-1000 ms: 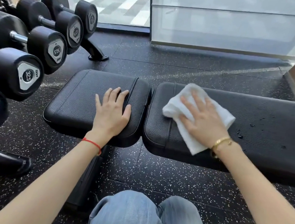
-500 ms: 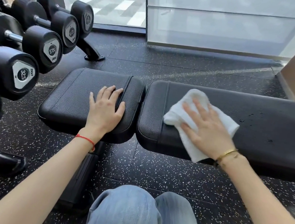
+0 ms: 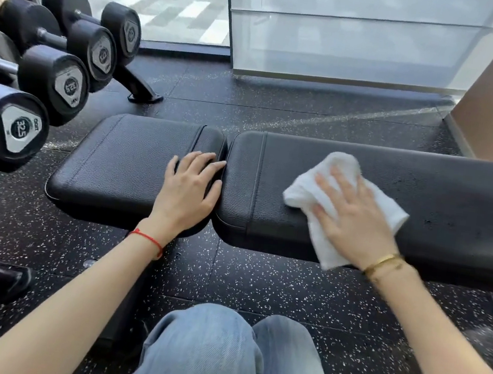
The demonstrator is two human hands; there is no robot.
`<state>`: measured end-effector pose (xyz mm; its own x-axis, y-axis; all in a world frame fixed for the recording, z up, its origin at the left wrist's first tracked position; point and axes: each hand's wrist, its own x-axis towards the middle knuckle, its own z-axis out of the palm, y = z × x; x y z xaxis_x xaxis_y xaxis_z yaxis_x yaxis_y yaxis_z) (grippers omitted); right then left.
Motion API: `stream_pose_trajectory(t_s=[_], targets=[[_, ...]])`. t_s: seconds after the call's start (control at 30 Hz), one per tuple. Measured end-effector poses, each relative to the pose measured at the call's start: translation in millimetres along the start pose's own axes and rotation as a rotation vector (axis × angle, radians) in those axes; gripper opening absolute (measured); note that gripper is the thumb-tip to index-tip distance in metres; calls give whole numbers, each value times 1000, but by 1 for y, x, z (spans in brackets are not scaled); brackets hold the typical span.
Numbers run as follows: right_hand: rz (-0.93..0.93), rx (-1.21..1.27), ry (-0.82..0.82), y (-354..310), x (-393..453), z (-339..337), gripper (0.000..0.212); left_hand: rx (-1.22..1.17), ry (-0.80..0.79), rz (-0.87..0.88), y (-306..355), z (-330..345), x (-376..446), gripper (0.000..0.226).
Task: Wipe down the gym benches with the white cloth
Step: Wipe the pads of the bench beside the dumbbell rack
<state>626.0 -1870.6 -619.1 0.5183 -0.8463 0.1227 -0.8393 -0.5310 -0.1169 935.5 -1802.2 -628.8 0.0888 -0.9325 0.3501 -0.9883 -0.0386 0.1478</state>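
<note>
The seat pad lay left of the long back pad, a narrow gap between them. The left hand rested on the seat pad's right end, fingertips at the gap. The right hand lay on the cloth, which sat on the back pad and hung over its near edge. Dumbbells stood on a rack to the far left. The person's knees were nearest, below the gap.

white cloth (crumpled) – flat on black bench

head cam | looks forward and down | close over bench | single view
</note>
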Motion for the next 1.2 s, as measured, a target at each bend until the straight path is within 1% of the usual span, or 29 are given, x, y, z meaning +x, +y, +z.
stream_pose_trajectory(t_s=[0.03, 0.1, 0.13, 0.17, 0.23, 0.3, 0.33, 0.4, 0.43, 0.53, 0.63, 0.73, 0.8, 0.9, 1.0, 1.07, 1.13, 1.2], targets=[[77, -6, 7, 16, 9, -2, 67, 0, 0, 1, 1, 0, 0, 51], [236, 43, -46, 31, 42, -6, 62, -2, -4, -1, 3, 1, 1, 51], [264, 61, -78, 26, 57, -10, 62, -1, -3, -3, 3, 0, 1, 51], [251, 67, -107, 15, 71, -11, 62, 1, -1, -4, 3, 0, 1, 51], [135, 44, -154, -17, 82, -13, 67, -1, 4, -3, 3, 0, 1, 51], [-26, 17, -139, -51, 66, -10, 85, -4, 8, -2, 2, 0, 1, 50], [-98, 21, -135, -63, 50, -11, 88, -8, 9, -3, 1, 0, 1, 49], [-220, 48, -87, -67, 12, -8, 75, -12, 9, 2, 0, 0, 1, 48], [-281, 9, -26, -59, -7, -4, 69, -13, 8, 5, -1, 1, 1, 48], [-374, -193, 126, -29, -49, 1, 69, -9, 12, 10, -2, 2, 1, 48], [-389, -267, 265, -33, -47, 12, 64, -12, 17, 1, -1, 3, 1, 49], [-405, -312, 282, -71, -21, 28, 72, -30, 23, -4, 1, 3, 1, 51], [-367, -323, 291, -86, -15, 35, 74, -32, 21, -1, -1, 2, 0, 52], [-300, -288, 342, -65, -27, 33, 69, -13, 18, 15, -4, 3, 0, 52], [-235, -226, 295, -32, -46, 22, 82, -4, 12, 8, -3, 4, -1, 53], [-217, -144, 234, -31, -47, 12, 85, 3, 15, -1, -1, 4, -1, 53], [-189, -49, 204, -46, -36, 8, 74, -2, 10, -10, 0, 4, 0, 53], [-204, -17, 197, -67, -19, 9, 62, 0, 5, -11, 0, 4, -1, 52]])
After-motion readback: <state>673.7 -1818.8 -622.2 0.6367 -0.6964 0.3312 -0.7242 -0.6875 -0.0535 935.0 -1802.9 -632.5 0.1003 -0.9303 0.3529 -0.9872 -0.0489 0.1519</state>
